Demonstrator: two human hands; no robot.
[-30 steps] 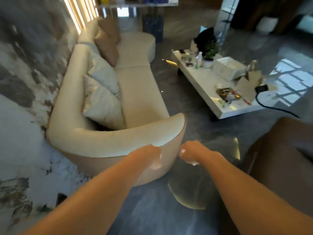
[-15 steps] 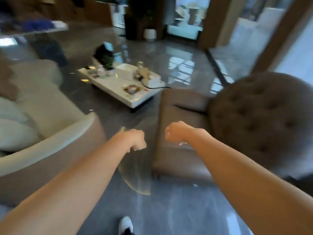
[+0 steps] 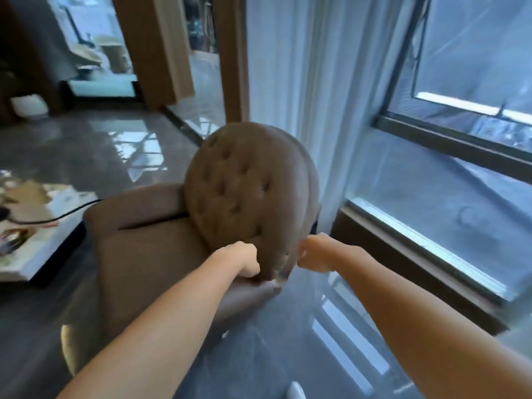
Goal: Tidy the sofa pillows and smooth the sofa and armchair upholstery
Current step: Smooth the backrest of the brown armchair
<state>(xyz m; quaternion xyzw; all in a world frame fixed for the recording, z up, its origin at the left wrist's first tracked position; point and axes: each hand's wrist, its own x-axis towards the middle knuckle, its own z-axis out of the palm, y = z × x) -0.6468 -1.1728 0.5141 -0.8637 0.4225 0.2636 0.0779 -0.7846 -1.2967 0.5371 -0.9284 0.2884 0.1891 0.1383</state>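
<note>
Here, a brown tufted armchair stands beside a white sheer curtain and a window, on glossy grey floor. Both arms reach forward. Left hand: fingers curled shut, at the near lower edge of the round backrest, contact unclear. Right hand: fingers closed into a fist, just beside the backrest's right edge. White desk with clutter at far left; sofa out of view.
</note>
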